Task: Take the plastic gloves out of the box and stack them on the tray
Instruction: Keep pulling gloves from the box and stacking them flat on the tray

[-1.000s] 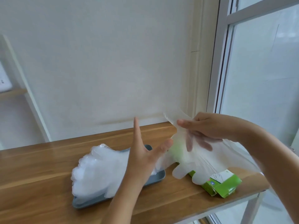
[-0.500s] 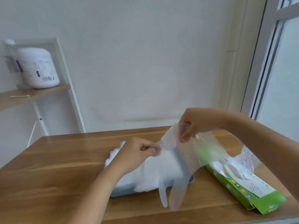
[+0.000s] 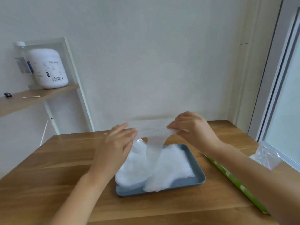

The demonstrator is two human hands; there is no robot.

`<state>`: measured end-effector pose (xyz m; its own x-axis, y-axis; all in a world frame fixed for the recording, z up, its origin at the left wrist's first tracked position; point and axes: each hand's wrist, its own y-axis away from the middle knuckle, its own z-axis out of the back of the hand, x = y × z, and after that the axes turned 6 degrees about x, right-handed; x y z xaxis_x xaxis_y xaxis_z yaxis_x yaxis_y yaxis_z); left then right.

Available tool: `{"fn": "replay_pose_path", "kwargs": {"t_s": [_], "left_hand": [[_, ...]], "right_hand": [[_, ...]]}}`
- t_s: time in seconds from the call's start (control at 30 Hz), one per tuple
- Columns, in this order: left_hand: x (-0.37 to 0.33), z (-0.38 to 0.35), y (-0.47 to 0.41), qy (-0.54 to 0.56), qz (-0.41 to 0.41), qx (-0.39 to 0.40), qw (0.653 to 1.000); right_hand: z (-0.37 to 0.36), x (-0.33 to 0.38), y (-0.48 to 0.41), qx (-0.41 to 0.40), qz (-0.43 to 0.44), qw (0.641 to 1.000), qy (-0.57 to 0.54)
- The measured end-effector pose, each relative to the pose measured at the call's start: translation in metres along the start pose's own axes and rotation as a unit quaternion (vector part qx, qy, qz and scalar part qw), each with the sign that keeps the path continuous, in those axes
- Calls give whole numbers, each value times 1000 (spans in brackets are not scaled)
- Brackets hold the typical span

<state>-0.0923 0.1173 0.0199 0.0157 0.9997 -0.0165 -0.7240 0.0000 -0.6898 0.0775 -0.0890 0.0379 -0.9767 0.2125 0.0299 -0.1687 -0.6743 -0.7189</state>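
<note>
Over the middle of the wooden surface (image 3: 56,168) a clear plastic glove (image 3: 154,143) is stretched between two raised hands. The right hand (image 3: 193,132) has its grip clamped on the right end of the cuff, thumb and curled fingers pinching the film. The left hand (image 3: 116,146), seen from the back with its fingers fairly straight, has its grip closed on the left end of the cuff at the fingertips. From the cuff the glove narrows and hangs straight down to the tray (image 3: 199,176) below; its lower part meets the pile there, and where it ends is hard to tell apart from the rest. The tray is blue-grey and rectangular, lying between the two forearms, nearer the surface's right edge than its left. A thick pile of clear gloves (image 3: 172,164) covers most of it, leaving the front rim and right side bare. Just right of the tray lies the green box (image 3: 230,177), only its long side showing, the rest hidden by the right forearm. Crumpled clear plastic (image 3: 264,156) sits at the surface's right edge beside the window (image 3: 285,95). To the far left, a wooden shelf (image 3: 32,99) carries a white jar (image 3: 48,69) and a cotton swab (image 3: 31,96).
</note>
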Motion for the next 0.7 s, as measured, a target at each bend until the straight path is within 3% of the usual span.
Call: {"fn": "replay_pose_path", "kwargs": {"t_s": [0.17,0.27,0.4,0.7], "left_hand": [[1,-35,35,-64,-6,136,989],[11,-56,49,-75,25,189,979],[9,-60,57,-1,98,269,958],[-25,-55,16,113,187,198,955]], "right_hand": [[-49,-5,45,72,-28,997,25],[-76,-10,63,163,-62,985,7],[-85,-17,77,272,-124,954,-15],[-80,-12,76,361,-131,921,72]]}}
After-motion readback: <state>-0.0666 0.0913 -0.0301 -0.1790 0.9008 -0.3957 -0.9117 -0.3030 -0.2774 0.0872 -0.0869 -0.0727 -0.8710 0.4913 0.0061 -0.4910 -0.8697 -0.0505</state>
